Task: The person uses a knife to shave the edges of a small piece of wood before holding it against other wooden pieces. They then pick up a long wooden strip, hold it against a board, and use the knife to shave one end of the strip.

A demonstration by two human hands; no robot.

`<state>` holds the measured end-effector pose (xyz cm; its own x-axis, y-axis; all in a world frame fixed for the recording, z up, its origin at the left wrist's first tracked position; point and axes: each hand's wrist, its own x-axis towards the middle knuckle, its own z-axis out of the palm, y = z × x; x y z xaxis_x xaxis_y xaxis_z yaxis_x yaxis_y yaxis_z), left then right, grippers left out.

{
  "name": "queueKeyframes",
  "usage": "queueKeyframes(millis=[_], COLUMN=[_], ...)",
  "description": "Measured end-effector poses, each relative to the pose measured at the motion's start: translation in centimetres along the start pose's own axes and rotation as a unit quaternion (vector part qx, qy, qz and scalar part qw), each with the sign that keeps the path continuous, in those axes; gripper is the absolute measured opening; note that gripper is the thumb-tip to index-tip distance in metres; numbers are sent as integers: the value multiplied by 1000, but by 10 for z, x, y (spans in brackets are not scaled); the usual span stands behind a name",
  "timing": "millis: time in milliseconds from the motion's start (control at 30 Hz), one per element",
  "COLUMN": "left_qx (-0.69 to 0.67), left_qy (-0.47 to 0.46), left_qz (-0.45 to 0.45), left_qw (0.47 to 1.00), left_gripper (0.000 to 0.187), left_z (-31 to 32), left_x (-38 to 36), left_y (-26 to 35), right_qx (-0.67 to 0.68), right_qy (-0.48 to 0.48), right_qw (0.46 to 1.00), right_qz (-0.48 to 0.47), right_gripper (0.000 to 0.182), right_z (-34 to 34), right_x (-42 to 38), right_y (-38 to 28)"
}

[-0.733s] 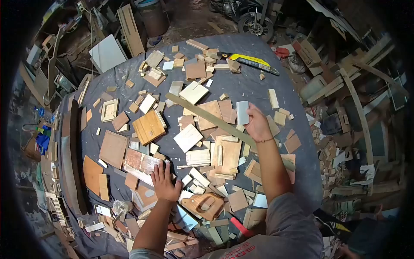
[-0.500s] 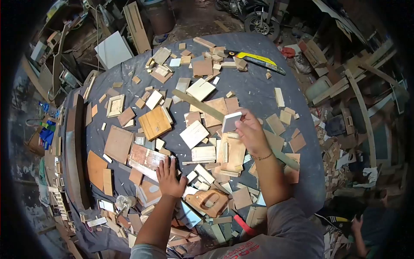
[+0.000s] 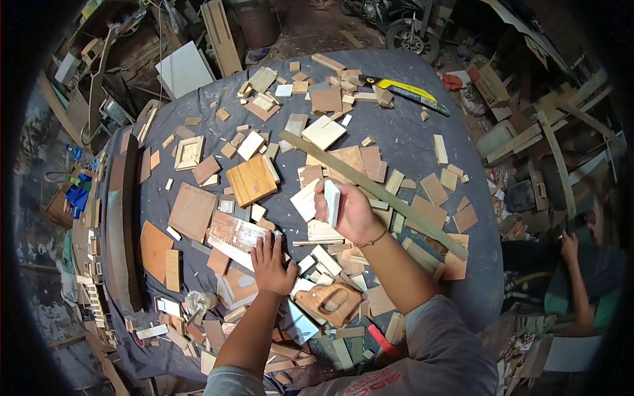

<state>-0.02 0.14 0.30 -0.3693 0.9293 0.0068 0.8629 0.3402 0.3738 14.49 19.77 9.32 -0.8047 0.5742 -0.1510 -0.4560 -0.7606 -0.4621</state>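
While the left hand (image 3: 275,269) lies flat, the right hand (image 3: 351,214) grips a white block (image 3: 332,204)

Left fingers spread over the toothed blade (image 3: 232,236); right fingers close round it, thumb side up, above wood scraps (image 3: 323,231). Red shirt lettering (image 3: 375,383) blurs.

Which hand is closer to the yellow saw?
Right. In the picture, the right hand is below and left of the yellow saw; the left hand is farther down and left.
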Motion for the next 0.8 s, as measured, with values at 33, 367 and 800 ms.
queueKeyframes(millis=[33,367,800], left_qx=[-3,-6,-25], left_qy=[0,-18,-15], left_qz=[-1,-6,-1], left_qw=[1000,1000,1000], left_gripper=[73,74,75], left_z=[0,-3,4], left_x=[0,0,-2], left_y=[-1,-2,-10], right_qx=[0,-56,80], right_qy=[-1,-66,95], right_qw=[1000,996,991], right_qz=[1,1,54], right_gripper=[32,24,33], right_z=[0,23,15], right_x=[2,12,-7], right_y=[3,27,105])
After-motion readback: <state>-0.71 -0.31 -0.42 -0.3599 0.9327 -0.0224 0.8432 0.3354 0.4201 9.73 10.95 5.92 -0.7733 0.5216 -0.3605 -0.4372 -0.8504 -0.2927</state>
